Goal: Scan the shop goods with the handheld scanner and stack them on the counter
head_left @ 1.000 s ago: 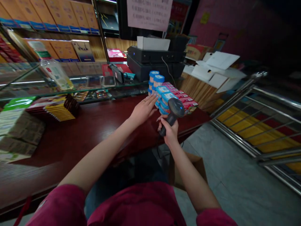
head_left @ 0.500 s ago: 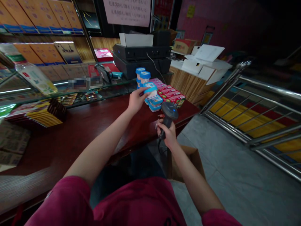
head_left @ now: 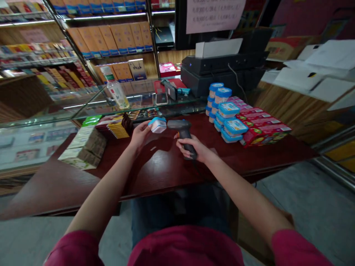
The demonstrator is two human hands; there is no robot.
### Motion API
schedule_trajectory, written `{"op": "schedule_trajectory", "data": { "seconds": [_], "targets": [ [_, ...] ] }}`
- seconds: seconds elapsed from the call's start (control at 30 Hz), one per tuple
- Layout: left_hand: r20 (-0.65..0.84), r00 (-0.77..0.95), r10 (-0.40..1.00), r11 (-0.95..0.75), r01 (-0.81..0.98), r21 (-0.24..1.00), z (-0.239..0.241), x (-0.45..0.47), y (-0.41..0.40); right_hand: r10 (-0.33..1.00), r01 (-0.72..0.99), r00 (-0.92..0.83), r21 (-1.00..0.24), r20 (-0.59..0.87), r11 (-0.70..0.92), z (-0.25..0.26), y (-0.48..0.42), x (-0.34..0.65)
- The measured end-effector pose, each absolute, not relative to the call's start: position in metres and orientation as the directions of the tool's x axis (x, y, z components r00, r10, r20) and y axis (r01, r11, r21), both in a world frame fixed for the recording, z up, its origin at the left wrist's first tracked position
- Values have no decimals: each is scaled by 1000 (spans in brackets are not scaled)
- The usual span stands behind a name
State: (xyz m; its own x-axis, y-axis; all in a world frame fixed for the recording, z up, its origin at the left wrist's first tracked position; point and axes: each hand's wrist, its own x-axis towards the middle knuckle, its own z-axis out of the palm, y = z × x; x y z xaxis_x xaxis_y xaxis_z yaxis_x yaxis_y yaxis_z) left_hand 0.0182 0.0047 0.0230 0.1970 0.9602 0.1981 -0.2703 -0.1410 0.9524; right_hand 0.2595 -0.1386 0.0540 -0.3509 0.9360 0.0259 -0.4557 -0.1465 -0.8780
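My left hand point(head_left: 142, 133) holds a small white tub with a blue lid point(head_left: 157, 125) above the dark red counter point(head_left: 155, 170), its fingers closed round it. My right hand point(head_left: 191, 147) grips the handle of a black barcode scanner point(head_left: 181, 130), whose head points left at the tub, a few centimetres from it. Stacks of the same blue-lidded tubs point(head_left: 226, 115) stand to the right on the counter, beside several flat red boxes point(head_left: 259, 127).
A pile of yellow-and-brown packs point(head_left: 115, 125) and grey-green boxes point(head_left: 83, 147) lie at the counter's left. A glass display case point(head_left: 83, 107) runs behind, with a black printer point(head_left: 222, 72) on it. Shelves of orange boxes point(head_left: 111, 37) fill the back wall.
My left hand took one tub off the stack and brought it left in front of the scanner. My right hand swung the scanner round to face it. My view turned left.
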Motion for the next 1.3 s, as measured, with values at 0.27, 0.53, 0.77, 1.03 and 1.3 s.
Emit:
{"op": "schedule_trajectory", "data": {
  "seconds": [0.27, 0.53, 0.77, 1.03, 1.3],
  "targets": [
    [220, 97, 971, -207, -127, 970, -4, -22, 9, 879, -404, -475, -878, -39, -257, 26, -96, 236],
    [162, 159, 974, -140, -142, 980, 1, -20, 1, 893, -418, -446, -866, -67, -273, 20, -98, 236],
    [177, 111, 978, -168, -86, 982, -3, -22, 5, 878, -420, -469, -850, -98, -319, 20, -98, 237],
    [544, 245, 802, -549, 661, 512, 23, -28, -28, 902, -448, -424, -847, -80, -285, 23, -100, 239],
    [464, 185, 866, -352, 885, 305, 27, -67, -75, 907, -407, -406, -867, -112, -289, 27, -107, 238]
  ]
}}
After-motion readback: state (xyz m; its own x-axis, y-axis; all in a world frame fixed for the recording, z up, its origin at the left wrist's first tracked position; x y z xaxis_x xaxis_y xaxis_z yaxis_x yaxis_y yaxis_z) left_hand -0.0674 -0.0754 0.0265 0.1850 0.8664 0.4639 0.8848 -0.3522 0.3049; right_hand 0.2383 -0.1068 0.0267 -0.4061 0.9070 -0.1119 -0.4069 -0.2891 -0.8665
